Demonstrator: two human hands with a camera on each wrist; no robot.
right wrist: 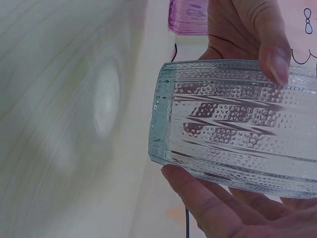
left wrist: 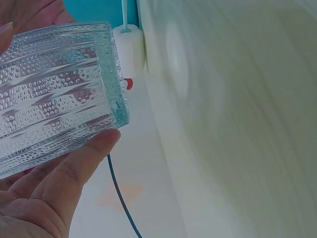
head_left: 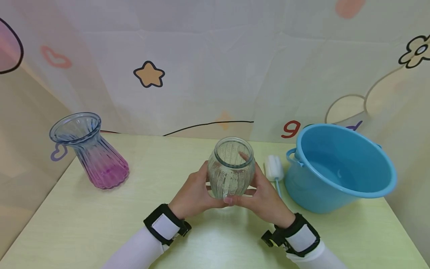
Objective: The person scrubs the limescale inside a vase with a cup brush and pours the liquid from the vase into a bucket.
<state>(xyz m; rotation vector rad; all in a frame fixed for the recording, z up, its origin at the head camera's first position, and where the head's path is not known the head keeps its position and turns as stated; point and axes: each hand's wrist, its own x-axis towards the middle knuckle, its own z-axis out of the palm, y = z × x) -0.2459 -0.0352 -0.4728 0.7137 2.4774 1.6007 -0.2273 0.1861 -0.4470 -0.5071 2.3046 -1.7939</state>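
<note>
A clear glass jar (head_left: 231,175) with a dotted, ribbed pattern is held between both hands near the middle of the table. The left hand (head_left: 196,190) grips its left side, and the right hand (head_left: 265,196) grips its right side, the thumbs meeting at the front. In the left wrist view the base of the glass jar (left wrist: 54,94) is off the table. The right wrist view shows the glass jar (right wrist: 237,129) from its other side, fingers curved around it. It stands roughly upright, mouth up; inside, only the far fingers show through the glass.
A blue-to-pink glass vase (head_left: 104,157) stands at the left on the pale wooden table (head_left: 67,224). To the right are a white sponge brush (head_left: 273,168) with a light blue handle and a blue bucket (head_left: 322,200). A printed cloth (head_left: 208,74) hangs behind.
</note>
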